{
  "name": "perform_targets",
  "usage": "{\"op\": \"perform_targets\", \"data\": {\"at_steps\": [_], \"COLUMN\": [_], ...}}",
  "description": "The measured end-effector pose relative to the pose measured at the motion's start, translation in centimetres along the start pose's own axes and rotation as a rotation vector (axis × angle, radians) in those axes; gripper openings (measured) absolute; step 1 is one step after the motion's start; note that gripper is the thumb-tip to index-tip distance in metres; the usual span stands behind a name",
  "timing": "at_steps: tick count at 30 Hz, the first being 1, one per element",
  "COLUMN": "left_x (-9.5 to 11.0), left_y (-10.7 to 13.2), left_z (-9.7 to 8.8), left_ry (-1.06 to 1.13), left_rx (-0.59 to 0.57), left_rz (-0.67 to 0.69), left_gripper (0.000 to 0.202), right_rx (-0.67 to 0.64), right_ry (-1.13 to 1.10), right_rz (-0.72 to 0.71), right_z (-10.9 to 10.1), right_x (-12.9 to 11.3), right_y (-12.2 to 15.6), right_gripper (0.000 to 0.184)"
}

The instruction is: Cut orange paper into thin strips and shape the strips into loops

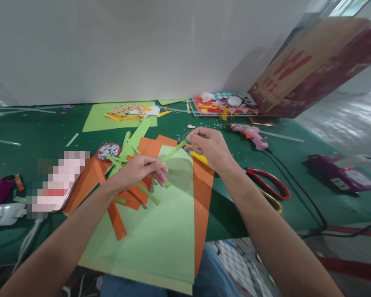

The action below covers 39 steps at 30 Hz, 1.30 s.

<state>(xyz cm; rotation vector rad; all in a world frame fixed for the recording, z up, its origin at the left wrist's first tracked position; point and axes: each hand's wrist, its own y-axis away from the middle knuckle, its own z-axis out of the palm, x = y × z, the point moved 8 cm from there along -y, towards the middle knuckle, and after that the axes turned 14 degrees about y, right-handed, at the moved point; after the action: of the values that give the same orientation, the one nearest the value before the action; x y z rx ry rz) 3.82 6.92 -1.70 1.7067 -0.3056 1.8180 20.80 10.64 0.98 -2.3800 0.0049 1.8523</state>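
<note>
A narrow green paper strip point(174, 151) is stretched between my two hands, above a large light green paper sheet point(170, 231). My left hand point(146, 168) pinches its lower end, and its other fingers are curled. At the upper end, my right hand point(208, 146) grips the strip between thumb and fingertips. Below and left of my left hand lie several loose green and orange paper strips point(116, 222). Under the green sheet, an orange paper sheet point(203, 198) sticks out on the right. A yellow cutter knife point(200, 158) is partly hidden behind my right hand.
Right of my right arm are red-handled scissors point(282, 190) and a pink glue gun point(250, 134) with its cable. A purple power socket point(343, 175) stands far right. At left lie a round tin point(109, 151) and a blurred-out phone point(60, 185). Decorated crafts point(128, 110) sit behind.
</note>
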Motion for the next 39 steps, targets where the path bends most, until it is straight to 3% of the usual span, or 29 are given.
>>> {"op": "perform_targets", "data": {"at_steps": [14,19,24,33,39], "left_x": [0.9,1.6,2.8,3.8,3.8], "left_y": [0.2,0.2,0.5,1.0,1.0], "left_z": [-0.6,-1.6,-2.3,-2.0,-2.8], "left_ry": [-0.043,-0.163,-0.279,-0.521,-0.592], "left_rx": [0.011,0.125,0.227,0.233,0.303], "left_rz": [0.08,0.145,0.285,0.38,0.406], "left_gripper": [0.025,0.026,0.032,0.036,0.035], "right_rx": [0.024,0.0,-0.028,-0.005,0.023], "right_ry": [-0.014,0.022,0.188,0.303,0.335], "right_rz": [0.025,0.055,-0.012,-0.035,-0.019], "right_z": [-0.3,0.1,0.8,0.9,0.9], "right_x": [0.1,0.3,0.4,1.0,1.1], "right_y": [-0.2,-0.1,-0.1,-0.4,-0.4], "right_gripper": [0.011,0.012,0.015,0.018,0.018]}}
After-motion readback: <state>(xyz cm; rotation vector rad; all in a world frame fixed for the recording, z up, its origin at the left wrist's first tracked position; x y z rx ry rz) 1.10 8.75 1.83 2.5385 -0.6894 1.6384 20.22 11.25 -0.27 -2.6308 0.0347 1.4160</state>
